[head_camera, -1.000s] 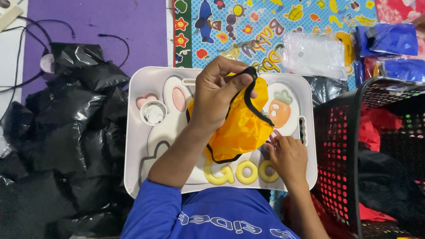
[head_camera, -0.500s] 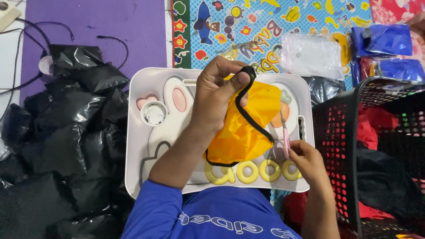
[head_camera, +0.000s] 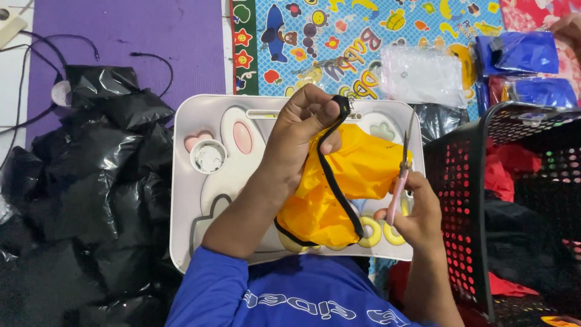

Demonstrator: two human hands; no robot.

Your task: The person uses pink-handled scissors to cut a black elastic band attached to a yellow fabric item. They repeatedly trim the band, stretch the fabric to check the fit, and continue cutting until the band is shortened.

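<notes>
The left hand (head_camera: 302,130) is closed, pinching the black trim of a yellow cloth (head_camera: 339,188) held over the white tray (head_camera: 181,200). The right hand (head_camera: 414,215), just beside the cloth, grips pink scissors (head_camera: 402,169), blades upright. Judged step: trimming; it calls for steady blade placement.

- Your left hand (head_camera: 302,136) is raised ahead of your chest, fingers curled and pinched shut, forearm bare below a blue sleeve, running up from lower left.
- Your right hand (head_camera: 411,215) sits lower right, fingers closed in a grip, wrist angled inward.
</notes>
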